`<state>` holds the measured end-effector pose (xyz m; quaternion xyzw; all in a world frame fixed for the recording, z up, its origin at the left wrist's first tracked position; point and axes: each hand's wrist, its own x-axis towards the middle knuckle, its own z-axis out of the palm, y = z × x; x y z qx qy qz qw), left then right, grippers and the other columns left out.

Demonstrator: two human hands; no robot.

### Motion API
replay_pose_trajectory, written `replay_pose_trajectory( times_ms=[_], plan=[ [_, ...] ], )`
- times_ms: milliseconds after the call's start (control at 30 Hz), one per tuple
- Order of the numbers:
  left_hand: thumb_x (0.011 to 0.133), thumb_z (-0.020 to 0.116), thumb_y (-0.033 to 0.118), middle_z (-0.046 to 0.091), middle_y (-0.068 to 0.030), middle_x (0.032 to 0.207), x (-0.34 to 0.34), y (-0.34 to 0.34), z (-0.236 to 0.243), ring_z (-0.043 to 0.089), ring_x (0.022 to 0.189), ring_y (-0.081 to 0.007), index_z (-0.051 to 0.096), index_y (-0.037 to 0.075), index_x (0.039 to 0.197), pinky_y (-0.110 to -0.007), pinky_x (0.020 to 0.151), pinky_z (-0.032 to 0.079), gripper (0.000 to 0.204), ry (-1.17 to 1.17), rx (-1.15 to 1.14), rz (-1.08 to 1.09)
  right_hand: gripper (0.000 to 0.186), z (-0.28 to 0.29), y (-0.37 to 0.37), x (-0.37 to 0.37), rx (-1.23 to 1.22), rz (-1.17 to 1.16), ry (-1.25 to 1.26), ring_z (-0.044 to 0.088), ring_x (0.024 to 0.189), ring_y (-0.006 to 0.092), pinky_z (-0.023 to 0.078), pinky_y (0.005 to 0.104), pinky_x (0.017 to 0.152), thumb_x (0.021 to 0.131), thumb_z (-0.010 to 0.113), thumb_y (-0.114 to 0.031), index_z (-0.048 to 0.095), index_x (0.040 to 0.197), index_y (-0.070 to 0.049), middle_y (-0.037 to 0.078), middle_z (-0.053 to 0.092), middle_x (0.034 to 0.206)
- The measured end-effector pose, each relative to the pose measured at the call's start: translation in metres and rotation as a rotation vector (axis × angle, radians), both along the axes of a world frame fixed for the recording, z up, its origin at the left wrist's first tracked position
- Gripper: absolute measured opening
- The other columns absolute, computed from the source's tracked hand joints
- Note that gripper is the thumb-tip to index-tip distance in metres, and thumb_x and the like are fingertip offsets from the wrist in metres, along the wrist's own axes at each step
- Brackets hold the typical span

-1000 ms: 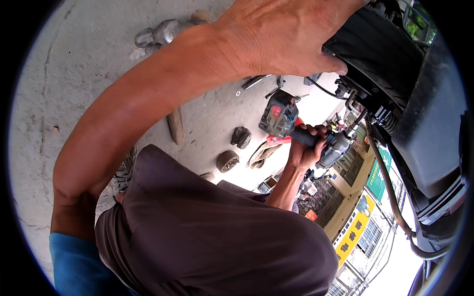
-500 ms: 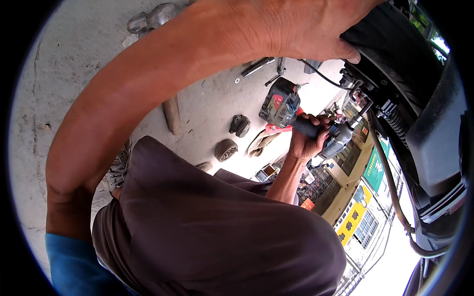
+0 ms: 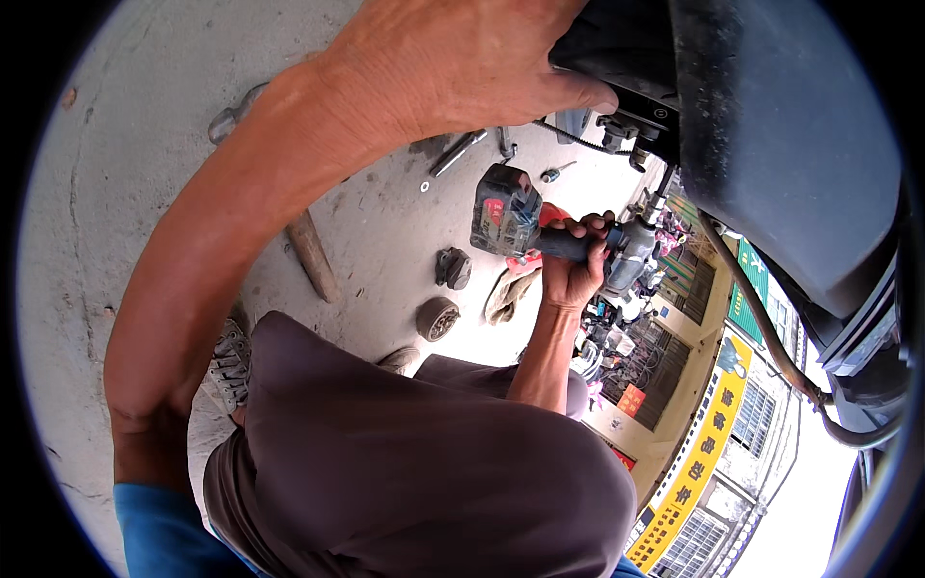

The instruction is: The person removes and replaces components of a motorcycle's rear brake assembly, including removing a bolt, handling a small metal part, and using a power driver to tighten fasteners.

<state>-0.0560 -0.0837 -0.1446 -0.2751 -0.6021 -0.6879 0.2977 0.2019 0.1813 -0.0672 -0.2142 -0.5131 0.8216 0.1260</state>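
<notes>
My right hand (image 3: 575,276) is gripping the drill (image 3: 630,258); my left hand (image 3: 462,72) is touching the black part (image 3: 621,43), grasp unclear. If I'm tilting, the socket (image 3: 656,205) could be slipping.

Lettering on wall (image 3: 679,409) and tool (image 3: 631,258)
Along the wall's upper edge, a yellow sign (image 3: 696,460) bears black characters, a green sign (image 3: 748,289) pale ones; the battery's (image 3: 520,226) red label (image 3: 493,212) seems marked white.

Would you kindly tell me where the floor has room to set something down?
Mostly bare floor lies left of the left forearm and between the wooden handle and the round part. It's crowded around the rag and drill.
</notes>
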Motion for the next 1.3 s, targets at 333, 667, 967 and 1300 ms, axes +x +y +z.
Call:
replay_pose_trajectory(
  times_ms=[333, 667, 967, 1300],
  plan=[
    [0.078, 0.082, 0.013, 0.074, -0.0088, 0.103, 0.021, -0.006, 0.007, 0.07, 0.092, -0.0245, 0.075, 0.007, 0.103, -0.037, 0.078, 0.054, 0.027, -0.227, -0.331, -0.136, 0.057, -0.009, 0.005, -0.006, 0.068, -0.089, 0.023, 0.058, 0.096, 0.0187, 0.044, 0.0432, 0.099, 0.082, 0.081, -0.011, 0.051, 0.131, -0.01, 0.001, 0.061, 0.11],
    [0.078, 0.08, 0.009, 0.072, -0.0118, 0.111, 0.035, -0.008, -0.037, 0.068, 0.103, -0.0287, 0.072, 0.006, 0.114, -0.039, 0.087, 0.053, 0.036, -0.377, -0.467, -0.189, 0.06, -0.013, 0.006, 0.012, 0.083, -0.224, -0.061, 0.06, 0.09, 0.0168, 0.046, 0.0421, 0.095, 0.082, 0.082, -0.012, 0.051, 0.133, -0.008, 0.001, 0.062, 0.109],
    [0.089, 0.073, 0.025, 0.066, -0.0159, 0.124, 0.021, -0.003, -0.196, 0.062, 0.114, -0.0281, 0.066, 0.005, 0.126, -0.042, 0.096, 0.05, 0.043, 0.219, -1.117, 0.281, 0.058, -0.014, 0.0, -0.004, 0.09, -0.133, -0.012, 0.061, 0.091, 0.0168, 0.047, 0.0417, 0.093, 0.083, 0.08, -0.01, 0.052, 0.133, -0.007, 0.003, 0.061, 0.109],
    [0.085, 0.077, 0.03, 0.07, -0.0175, 0.118, 0.027, -0.005, -0.082, 0.064, 0.108, -0.0346, 0.068, 0.0, 0.118, -0.043, 0.094, 0.049, 0.046, -0.727, -0.739, -0.276, 0.055, -0.009, -0.006, -0.003, 0.1, -0.196, -0.008, 0.062, 0.088, 0.0176, 0.052, 0.037, 0.086, 0.082, 0.077, -0.006, 0.054, 0.132, -0.003, 0.006, 0.063, 0.107]
  ],
)
